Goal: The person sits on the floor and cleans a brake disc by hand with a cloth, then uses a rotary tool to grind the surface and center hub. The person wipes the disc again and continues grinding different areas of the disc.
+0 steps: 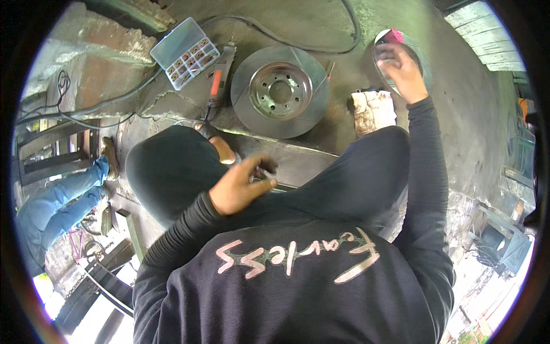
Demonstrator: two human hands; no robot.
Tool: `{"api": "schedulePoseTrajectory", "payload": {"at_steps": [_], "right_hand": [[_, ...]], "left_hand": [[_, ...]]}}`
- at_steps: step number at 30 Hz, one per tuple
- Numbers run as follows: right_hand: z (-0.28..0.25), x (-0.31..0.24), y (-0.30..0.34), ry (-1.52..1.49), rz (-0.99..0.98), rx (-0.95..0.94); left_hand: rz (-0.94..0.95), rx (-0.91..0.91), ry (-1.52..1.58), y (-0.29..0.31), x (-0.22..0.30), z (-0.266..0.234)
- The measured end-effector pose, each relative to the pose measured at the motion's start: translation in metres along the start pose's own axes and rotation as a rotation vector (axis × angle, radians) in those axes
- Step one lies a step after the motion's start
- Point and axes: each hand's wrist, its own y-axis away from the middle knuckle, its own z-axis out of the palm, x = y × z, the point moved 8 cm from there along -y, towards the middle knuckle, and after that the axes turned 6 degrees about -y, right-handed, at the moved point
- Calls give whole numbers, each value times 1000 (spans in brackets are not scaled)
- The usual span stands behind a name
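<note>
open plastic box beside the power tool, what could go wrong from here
The plastic box lies open, so a knock from the power tool beside it might scatter its small parts. The small shiny piece in the left hand, too blurred to identify, could slip and drop.

Blurry small object (266, 174) in left hand (239, 184)

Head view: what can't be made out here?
In the head view:
Small silvery object in the left hand: blurred, partly covered by that hand.
Pale-rimmed round object: partly hidden by the blurred right hand; contact can't be told.
Pieces in the clear plastic compartment box: too small to identify.
Person in blue jeans: upper body cut off by dark picture rim.
</note>
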Motion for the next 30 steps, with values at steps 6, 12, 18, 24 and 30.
{"api": "schedulePoseTrajectory", "payload": {"at_steps": [6,12,18,24,30], "right_hand": [[138,-8,13,206,-135,-272],[245,-12,11,892,-164,-155],[253,21,15,928,-301,-66],[252,23,16,887,-318,-53],[240,29,12,758,-263,121]], "left_hand": [[228,305,-639,-46,13,-90],[172,657,-1010,-137,-46,-94],[79,724,-1037,-150,-90,-85],[146,736,-965,-148,-90,-86],[220,761,-898,-147,-93,-90]]}}
